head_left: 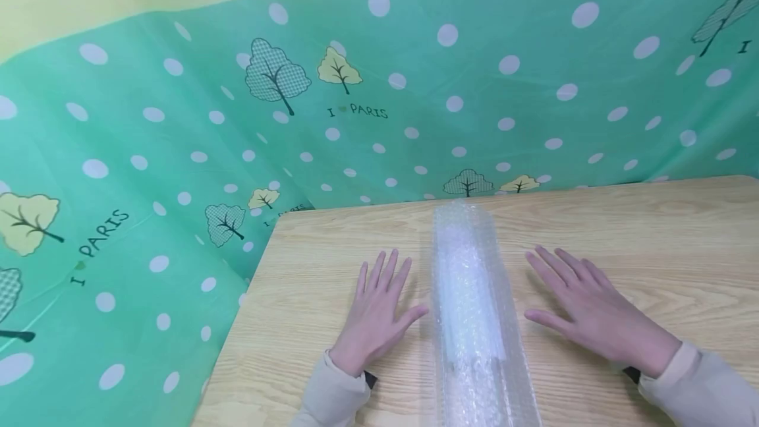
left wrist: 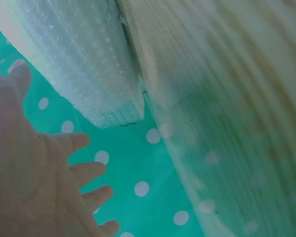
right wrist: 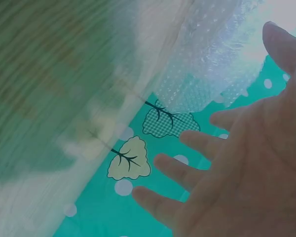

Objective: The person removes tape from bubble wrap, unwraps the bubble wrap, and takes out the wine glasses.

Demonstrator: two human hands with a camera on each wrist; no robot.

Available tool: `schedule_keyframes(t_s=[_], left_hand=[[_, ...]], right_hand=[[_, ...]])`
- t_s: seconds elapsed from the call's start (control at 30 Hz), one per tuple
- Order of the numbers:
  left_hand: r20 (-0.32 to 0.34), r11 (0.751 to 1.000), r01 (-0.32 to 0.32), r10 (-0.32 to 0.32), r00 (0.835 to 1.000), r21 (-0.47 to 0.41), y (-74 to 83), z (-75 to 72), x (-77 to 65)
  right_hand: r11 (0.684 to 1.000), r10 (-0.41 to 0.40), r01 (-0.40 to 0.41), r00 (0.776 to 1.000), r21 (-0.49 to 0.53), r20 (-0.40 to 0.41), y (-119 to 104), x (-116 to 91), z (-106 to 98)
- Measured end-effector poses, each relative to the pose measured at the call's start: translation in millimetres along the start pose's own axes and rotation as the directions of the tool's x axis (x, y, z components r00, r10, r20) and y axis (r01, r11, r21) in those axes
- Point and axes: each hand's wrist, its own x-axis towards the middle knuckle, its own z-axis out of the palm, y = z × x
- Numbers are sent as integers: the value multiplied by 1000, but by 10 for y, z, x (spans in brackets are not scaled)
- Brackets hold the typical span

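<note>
A long package in clear bubble wrap point(head_left: 471, 302) lies on the wooden table, running from the near edge toward the back. Something pale and flat shows through the wrap, its kind hidden by the bubbles. To the left of it my left hand point(head_left: 375, 315) hovers with fingers spread and thumb toward the wrap. My right hand point(head_left: 593, 312) is on the other side, palm down, its fingers straight and apart. Neither hand holds anything. In the left wrist view the bubble wrap point(left wrist: 84, 59) is beyond the thumb; the right wrist view shows the wrap point(right wrist: 207, 59) beside the fingers.
The light wood table point(head_left: 664, 249) reaches back to a green cloth point(head_left: 356, 150) with white dots, printed trees and lettering. This cloth also hangs along the table's left side. Pale sleeves point(head_left: 335, 391) cover both forearms, with a dark band at each wrist.
</note>
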Motion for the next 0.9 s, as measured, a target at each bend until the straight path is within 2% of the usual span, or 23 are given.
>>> schedule_keyframes(t_s=[0.23,0.5,0.67,0.8,0.9], left_hand=[[-9,1000,1,-1,1000,-20,31,-22,-1],[16,994,15,-13,1000,-104,67,-42,11],[18,992,24,-22,1000,-125,74,-35,0],[25,982,33,-29,999,-186,83,-46,-9],[35,972,41,-34,999,-233,94,-61,-17]], right_hand=[[999,-39,39,998,6,-52,-58,21,-15],[999,-50,51,994,8,-97,-131,64,-31],[998,-23,26,998,58,-53,-170,79,-44],[990,13,-13,1000,138,0,-182,103,-44],[985,17,-18,1000,170,9,-183,126,-33]])
